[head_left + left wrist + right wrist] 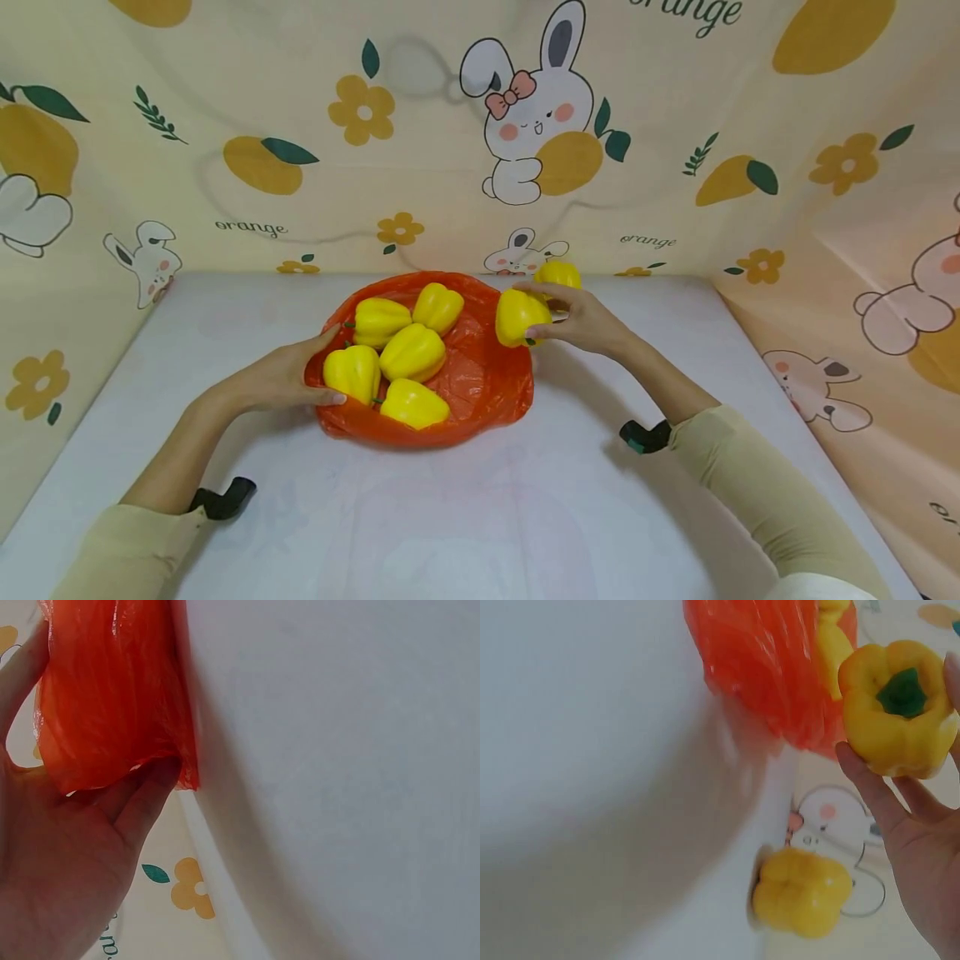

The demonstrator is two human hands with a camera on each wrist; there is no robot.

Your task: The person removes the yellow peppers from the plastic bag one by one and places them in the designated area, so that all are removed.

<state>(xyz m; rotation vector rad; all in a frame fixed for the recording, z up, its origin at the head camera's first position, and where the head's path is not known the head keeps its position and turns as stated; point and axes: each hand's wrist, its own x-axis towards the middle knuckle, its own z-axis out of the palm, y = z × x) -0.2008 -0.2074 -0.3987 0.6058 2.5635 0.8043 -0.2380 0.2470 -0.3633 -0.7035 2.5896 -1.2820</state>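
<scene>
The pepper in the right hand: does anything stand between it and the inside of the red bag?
Nothing visible does. The right hand holds the pepper by the right rim of the open bag. The five peppers inside lie mostly to the left; the loose pepper is beyond the hand.

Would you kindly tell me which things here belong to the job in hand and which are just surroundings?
In the job: red bag, gripped by the left hand; five yellow peppers inside it; held pepper in the right hand; probably the loose pepper.

Just surroundings: white table; printed backdrop.
</scene>
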